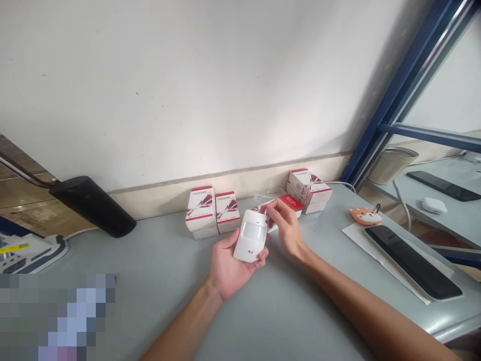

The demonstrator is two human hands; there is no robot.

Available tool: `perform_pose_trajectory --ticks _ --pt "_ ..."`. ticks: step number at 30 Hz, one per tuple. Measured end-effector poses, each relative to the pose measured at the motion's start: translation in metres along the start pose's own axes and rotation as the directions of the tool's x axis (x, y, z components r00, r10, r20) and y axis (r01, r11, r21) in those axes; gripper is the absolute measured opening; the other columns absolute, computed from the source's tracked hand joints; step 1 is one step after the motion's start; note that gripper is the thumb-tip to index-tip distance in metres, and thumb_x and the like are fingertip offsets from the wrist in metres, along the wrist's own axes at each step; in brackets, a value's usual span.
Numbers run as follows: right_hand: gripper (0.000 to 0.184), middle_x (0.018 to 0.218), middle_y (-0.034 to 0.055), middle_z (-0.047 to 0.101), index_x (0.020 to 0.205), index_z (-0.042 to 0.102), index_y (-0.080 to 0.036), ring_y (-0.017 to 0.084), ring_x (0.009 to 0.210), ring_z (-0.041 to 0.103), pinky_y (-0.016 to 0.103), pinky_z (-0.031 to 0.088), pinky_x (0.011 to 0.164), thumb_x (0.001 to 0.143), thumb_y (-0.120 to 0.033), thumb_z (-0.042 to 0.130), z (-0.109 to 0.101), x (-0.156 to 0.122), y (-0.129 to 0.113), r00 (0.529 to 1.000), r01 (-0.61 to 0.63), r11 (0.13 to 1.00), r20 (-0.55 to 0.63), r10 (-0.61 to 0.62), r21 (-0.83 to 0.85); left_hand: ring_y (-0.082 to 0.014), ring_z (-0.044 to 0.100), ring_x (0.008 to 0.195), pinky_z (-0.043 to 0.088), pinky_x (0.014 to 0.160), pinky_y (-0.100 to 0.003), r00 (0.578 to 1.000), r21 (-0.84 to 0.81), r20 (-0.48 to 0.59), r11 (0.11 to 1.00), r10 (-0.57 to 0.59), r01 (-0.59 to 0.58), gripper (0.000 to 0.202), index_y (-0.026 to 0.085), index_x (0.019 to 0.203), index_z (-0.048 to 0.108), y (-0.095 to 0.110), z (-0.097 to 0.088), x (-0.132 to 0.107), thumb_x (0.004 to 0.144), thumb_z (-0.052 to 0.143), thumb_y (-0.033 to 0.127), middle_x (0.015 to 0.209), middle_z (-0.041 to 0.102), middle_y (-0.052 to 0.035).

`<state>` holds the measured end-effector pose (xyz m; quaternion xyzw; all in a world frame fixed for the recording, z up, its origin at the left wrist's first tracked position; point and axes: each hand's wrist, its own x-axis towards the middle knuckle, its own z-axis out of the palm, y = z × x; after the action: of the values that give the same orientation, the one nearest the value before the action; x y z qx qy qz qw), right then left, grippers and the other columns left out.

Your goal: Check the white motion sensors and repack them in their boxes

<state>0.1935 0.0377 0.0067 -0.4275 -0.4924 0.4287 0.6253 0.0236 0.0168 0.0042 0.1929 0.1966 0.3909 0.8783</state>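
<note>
My left hand (233,265) is closed around a white motion sensor (251,243), thumb on one side and fingertips on the other. The sensor has a curved window across its middle and small red lettering near its lower end. My right hand (283,223) is at the sensor's upper right corner, its thumb and fingers pinched together. A small thin part shows at those fingertips, too small to name. Behind my right hand lies a red and white box (291,201), partly hidden by the hand.
White and red boxes (201,213) stand along the wall, with a stacked pair (310,190) farther right. At the right are a phone (413,260) on white paper and an orange animal-faced case (365,216). A black cylinder (93,205) and a white device (33,253) are at the left.
</note>
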Motion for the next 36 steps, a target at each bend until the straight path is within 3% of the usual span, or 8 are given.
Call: perform_pose_trajectory --ticks 5,9,17,25,28,30,33,36 --pt "0.038 0.077 -0.0005 0.061 0.099 0.066 -0.023 0.015 0.061 0.054 0.027 0.048 0.049 0.104 -0.056 0.049 -0.002 0.004 -0.004 0.999 -0.034 0.989 0.026 0.038 -0.142 -0.0269 0.064 0.083 0.044 0.074 -0.037 1.0 -0.033 0.019 0.999 0.018 -0.018 0.045 0.012 0.132 0.068 0.002 0.002 0.0 0.093 0.061 0.035 0.12 0.07 -0.0198" --pt "0.039 0.073 -0.0016 0.058 0.091 0.064 -0.023 0.014 0.055 0.051 0.027 0.045 0.047 0.104 -0.055 0.047 -0.002 0.006 -0.004 0.998 -0.061 0.981 -0.002 0.062 -0.185 -0.0265 0.064 0.082 0.044 0.074 -0.037 1.0 -0.025 0.009 1.0 0.001 0.0 0.044 0.011 0.13 0.068 0.002 0.004 -0.001 0.092 0.059 0.032 0.116 0.069 -0.02" --pt "0.039 0.066 -0.0042 0.053 0.079 0.057 -0.023 0.013 0.048 0.05 0.027 0.042 0.044 0.103 -0.053 0.049 0.006 -0.005 -0.007 0.994 -0.112 0.983 -0.03 0.109 -0.144 -0.02 0.059 0.069 0.038 0.064 -0.033 1.0 0.094 0.015 0.995 0.018 -0.019 0.038 0.011 0.117 0.07 0.002 0.007 -0.002 0.099 0.054 0.039 0.103 0.066 -0.0142" --pt "0.042 0.071 -0.0011 0.06 0.097 0.071 -0.023 0.016 0.056 0.053 0.028 0.046 0.048 0.104 -0.057 0.047 0.01 -0.009 -0.009 0.998 -0.06 0.989 -0.016 0.058 -0.135 -0.0187 0.058 0.073 0.04 0.067 -0.032 0.999 0.169 0.019 0.985 0.039 -0.041 0.036 0.012 0.121 0.069 0.007 0.004 -0.004 0.099 0.06 0.039 0.107 0.068 -0.0162" --pt "0.045 0.086 0.0018 0.066 0.115 0.073 -0.025 0.017 0.065 0.058 0.029 0.052 0.055 0.107 -0.058 0.044 0.006 -0.008 -0.009 0.999 -0.014 0.988 0.041 0.021 -0.156 -0.0178 0.057 0.074 0.04 0.068 -0.032 0.988 0.292 0.032 0.944 0.148 -0.151 0.038 0.014 0.124 0.069 0.002 0.004 -0.003 0.102 0.058 0.043 0.107 0.067 -0.0135" --pt "0.047 0.112 0.0048 0.068 0.137 0.064 -0.032 0.018 0.072 0.063 0.031 0.056 0.059 0.106 -0.06 0.044 0.004 -0.01 -0.01 0.994 -0.021 0.99 0.106 0.036 -0.139 -0.0179 0.057 0.079 0.041 0.071 -0.032 0.972 0.378 0.059 0.896 0.227 -0.232 0.043 0.019 0.133 0.066 -0.002 0.003 -0.001 0.104 0.058 0.048 0.113 0.067 -0.0118" --pt "0.056 0.147 0.0077 0.055 0.157 0.046 -0.042 0.022 0.092 0.068 0.036 0.062 0.065 0.105 -0.061 0.049 0.004 -0.015 -0.014 0.964 -0.004 0.987 0.262 0.046 -0.158 -0.0203 0.06 0.093 0.044 0.08 -0.033 0.952 0.449 0.105 0.841 0.287 -0.303 0.056 0.029 0.148 0.056 -0.006 0.001 0.0 0.1 0.064 0.057 0.129 0.067 -0.0102" --pt "0.061 0.161 0.008 0.041 0.158 0.046 -0.043 0.033 0.136 0.055 0.047 0.061 0.098 0.101 -0.058 0.06 0.005 -0.022 -0.018 0.924 0.17 0.947 0.379 -0.057 -0.272 -0.0272 0.06 0.115 0.044 0.089 -0.036 0.941 0.462 0.146 0.82 0.306 -0.338 0.077 0.034 0.152 0.053 -0.004 -0.003 0.0 0.086 0.08 0.062 0.137 0.065 -0.0103"
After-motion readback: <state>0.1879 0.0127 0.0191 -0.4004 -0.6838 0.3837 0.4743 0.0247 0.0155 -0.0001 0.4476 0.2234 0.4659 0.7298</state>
